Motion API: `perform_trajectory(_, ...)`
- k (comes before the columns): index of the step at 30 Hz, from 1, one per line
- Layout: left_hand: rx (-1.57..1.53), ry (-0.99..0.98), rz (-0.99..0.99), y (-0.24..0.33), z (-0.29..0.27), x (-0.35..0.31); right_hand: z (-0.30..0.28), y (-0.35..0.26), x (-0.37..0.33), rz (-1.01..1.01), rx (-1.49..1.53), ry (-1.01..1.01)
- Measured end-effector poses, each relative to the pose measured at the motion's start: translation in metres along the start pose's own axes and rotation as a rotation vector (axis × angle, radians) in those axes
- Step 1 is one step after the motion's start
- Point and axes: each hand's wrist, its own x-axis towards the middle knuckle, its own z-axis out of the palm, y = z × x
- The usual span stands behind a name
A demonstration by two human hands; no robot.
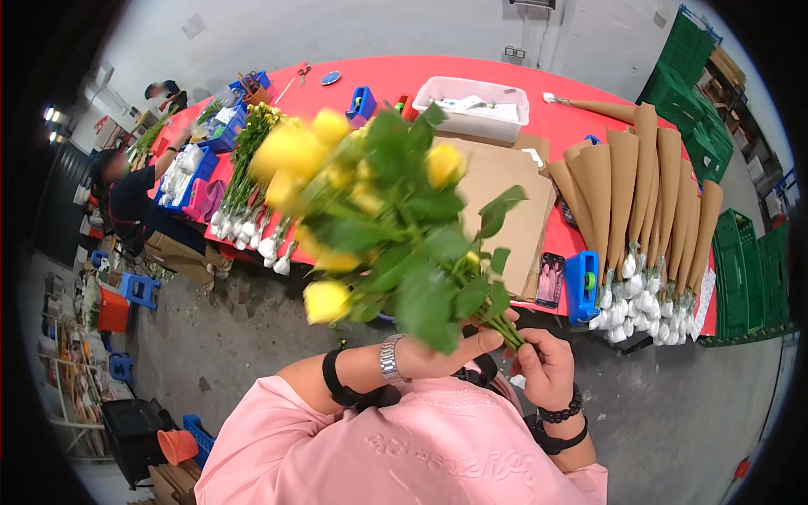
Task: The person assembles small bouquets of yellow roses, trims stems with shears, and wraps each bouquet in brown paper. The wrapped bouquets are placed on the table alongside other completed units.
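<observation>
In front of my chest I hold a bunch of yellow roses (412,231), its leafy heads leaning to the upper left and slightly blurred. My left hand (442,352), with a metal watch on its wrist, is closed round the stems below the leaves. Lower on the stems (507,331), near their cut ends, my right hand (545,362) pinches them between thumb and fingers. Leaves hide part of the left fingers. Beyond the bunch lies a stack of flat brown paper (497,202) on the red table (370,80).
At the right, several kraft-wrapped bunches (623,194) have white-covered stem ends. A blue tape dispenser (581,286) and a phone (550,279) sit at the table edge, a white bin (471,122) behind. More yellow bunches (252,160) lie left; a co-worker (126,198) sits beyond. Green crates (736,269) stand right.
</observation>
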Motion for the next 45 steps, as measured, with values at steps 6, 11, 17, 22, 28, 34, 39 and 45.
perform_trajectory(6,-0.094,-0.091,-0.025,0.008,-0.001,0.001,-0.005,0.002,-0.002,0.186,0.34,-0.12)
perform_trajectory(11,-0.126,-0.067,-0.06,0.01,-0.001,0.002,-0.009,0.004,-0.003,0.311,0.532,-0.197)
perform_trajectory(17,-0.09,0.027,-0.024,0.004,0.004,0.005,-0.008,0.004,-0.003,0.3,0.501,-0.197)
perform_trajectory(22,-0.158,0.019,-0.109,0.004,0.005,0.009,-0.01,0.005,-0.004,0.198,0.393,-0.142)
perform_trajectory(28,-0.216,0.054,-0.12,0.001,0.019,0.012,-0.017,0.002,-0.01,0.117,0.259,-0.144)
perform_trajectory(34,-0.139,0.043,-0.107,0.003,0.036,0.017,-0.035,0.007,-0.02,0.064,0.184,-0.132)
perform_trajectory(39,-0.146,0.124,-0.025,-0.001,0.062,0.02,-0.051,0.009,-0.026,-0.043,0.022,-0.112)
perform_trajectory(45,-0.019,0.094,-0.116,0.006,0.079,0.025,-0.072,0.002,-0.032,-0.054,-0.039,-0.141)
